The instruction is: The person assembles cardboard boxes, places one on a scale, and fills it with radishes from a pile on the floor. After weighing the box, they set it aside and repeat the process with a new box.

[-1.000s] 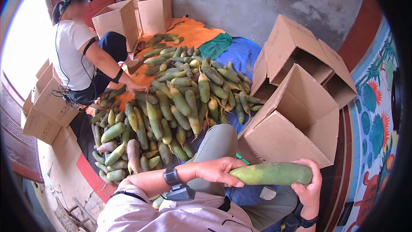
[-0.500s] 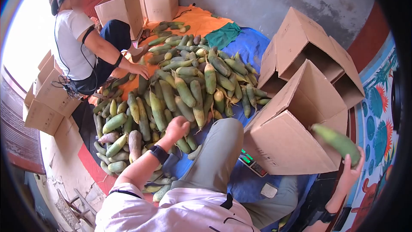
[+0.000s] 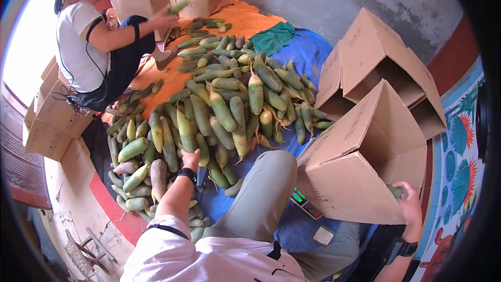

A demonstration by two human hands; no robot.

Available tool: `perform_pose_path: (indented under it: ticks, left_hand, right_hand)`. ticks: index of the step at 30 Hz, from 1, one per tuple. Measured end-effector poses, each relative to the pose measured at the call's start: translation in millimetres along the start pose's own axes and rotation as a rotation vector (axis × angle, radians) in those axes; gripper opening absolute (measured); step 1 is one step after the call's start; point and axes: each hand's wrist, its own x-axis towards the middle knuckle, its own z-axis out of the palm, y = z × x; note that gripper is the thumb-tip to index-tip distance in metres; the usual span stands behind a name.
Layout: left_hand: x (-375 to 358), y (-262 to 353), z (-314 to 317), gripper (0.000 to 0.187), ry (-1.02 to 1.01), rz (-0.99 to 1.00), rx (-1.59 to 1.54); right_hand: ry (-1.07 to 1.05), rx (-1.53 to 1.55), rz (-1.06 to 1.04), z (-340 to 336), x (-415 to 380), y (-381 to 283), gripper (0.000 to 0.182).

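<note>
Radishes (image 3: pixel 224 109), apparently, on floor tarps (image 3: pixel 308 55)

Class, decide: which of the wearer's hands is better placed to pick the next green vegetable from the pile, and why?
Left. The left hand reaches onto the vegetable pile, while the right hand is at the cardboard box, away from the pile.

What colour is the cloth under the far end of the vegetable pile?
Orange, in the head view: the cloth.
</note>
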Motion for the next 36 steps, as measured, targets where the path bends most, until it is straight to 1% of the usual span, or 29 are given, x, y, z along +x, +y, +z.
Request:
perform_pose_path:
  ticks: [1,2,3,4,5,6,7,8,9,11,12,13,14,15,16,17,19,21,22,23,25,27,29,31,32,33,34,35,36]
  left_hand:
    - [24.7,-17.6,12.5,0.085,-0.025,-0.022,0.000]
    - [27.7,-18.2,9.7,0.085,-0.029,-0.022,-0.006]
    - [30.0,-18.7,7.8,0.080,-0.041,-0.015,-0.014]
    - [31.0,-18.6,7.9,0.075,-0.052,-0.007,-0.021]
    - [27.7,-15.5,6.6,0.075,-0.053,-0.003,-0.023]
    - [25.0,-11.0,3.8,0.066,-0.164,-0.034,-0.162]
    - [24.2,-4.7,-0.5,0.057,-0.273,-0.061,-0.300]
    - [23.2,4.2,-7.5,0.052,-0.361,-0.093,-0.345]
    - [16.1,12.9,-16.9,0.052,-0.358,-0.086,-0.343]
    - [-8.9,34.0,-37.2,0.045,-0.482,0.051,-0.388]
    - [-30.8,57.3,-50.4,0.047,-0.492,-0.179,-0.456]
    - [-45.0,64.9,-58.8,0.047,-0.492,-0.172,-0.463]
    - [-56.0,71.1,-65.6,0.047,-0.558,-0.055,-0.455]
    - [-70.2,80.6,-73.2,0.047,-0.622,0.065,-0.444]
    - [-87.8,91.1,-79.6,0.042,-0.644,0.146,-0.481]
    - [-101.2,100.9,-85.9,0.043,-0.717,0.210,-0.538]
    - [-133.2,122.5,-96.7,0.052,-0.770,0.279,-0.531]
    - [-159.3,140.2,-102.1,0.062,-0.902,0.465,-0.592]
    - [-180.0,154.3,-112.2,0.070,-0.977,0.507,-0.591]
    - [-197.2,165.3,-120.2,0.072,-1.015,0.560,-0.548]
    - [-221.4,173.7,-121.2,0.074,-1.176,0.572,-0.567]
    - [-248.3,180.7,-122.4,0.076,-1.291,0.659,-0.482]
    - [-280.5,188.6,-128.9,0.075,-1.425,0.723,-0.382]
    - [-302.5,186.7,-122.5,0.070,-1.617,0.800,-0.320]
    - [-313.1,187.5,-122.7,0.068,-1.667,0.909,-0.263]
    - [-322.6,188.0,-121.3,0.065,-1.713,1.017,-0.206]
    - [-329.5,183.1,-112.4,0.063,-1.737,1.135,-0.240]
    - [-336.0,182.9,-109.7,0.065,-1.706,1.276,-0.198]
    - [-341.1,184.2,-110.5,0.066,-1.724,1.288,-0.121]
  right_hand:
    - [-0.013,0.038,0.034,0.2,-0.2,0.2,0.031]
    - [-0.026,0.076,0.067,-0.1,0.1,0.7,0.028]
    - [-0.022,0.072,0.065,-1.5,0.3,2.4,0.028]
    - [0.054,-0.001,0.058,-2.8,0.2,4.7,0.022]
    - [0.128,-0.072,0.050,-2.9,-0.1,4.6,0.017]
    - [0.132,-0.067,0.048,-1.3,-0.5,3.9,0.017]
    - [0.182,-0.086,0.034,3.1,-1.5,2.6,0.012]
    - [0.230,-0.106,0.023,7.0,-3.1,2.0,0.007]
    - [0.232,-0.099,0.022,9.4,-3.8,2.8,0.007]
    - [0.240,-0.151,-0.026,12.8,-3.5,4.5,0.003]
    - [0.244,-0.147,-0.034,13.6,-2.7,6.1,0.003]
    - [0.323,-0.160,-0.118,13.6,-1.3,8.0,0.003]
    - [0.403,-0.172,-0.201,13.4,-0.4,9.0,0.004]
    - [0.411,-0.170,-0.208,15.9,-0.2,6.3,0.004]
    - [0.420,-0.214,-0.233,20.7,-0.6,0.9,0.005]
    - [0.427,-0.260,-0.258,23.9,-1.3,-3.0,0.006]
    - [0.468,-0.312,-0.304,26.3,-4.7,-6.3,0.008]
    - [0.567,-0.377,-0.418,32.3,-11.9,-13.1,0.011]
    - [0.575,-0.377,-0.422,36.4,-17.6,-20.1,0.011]
    - [0.583,-0.386,-0.468,41.9,-25.9,-30.2,0.013]
    - [0.602,-0.401,-0.510,53.1,-46.8,-51.5,0.016]
    - [0.470,-0.213,-0.491,63.9,-66.0,-70.6,0.024]
    - [0.373,-0.044,-0.492,73.3,-76.6,-73.0,0.045]
    - [0.245,0.239,-0.484,86.3,-86.6,-89.1,0.055]
    - [0.250,0.237,-0.486,87.9,-90.3,-88.7,0.055]
    - [0.217,0.313,-0.456,88.8,-94.1,-86.8,0.062]
    - [0.182,0.390,-0.425,89.1,-97.3,-84.5,0.069]
    - [0.183,0.389,-0.427,87.2,-101.4,-81.4,0.069]
    - [0.116,0.339,-0.409,83.6,-106.3,-77.5,0.070]
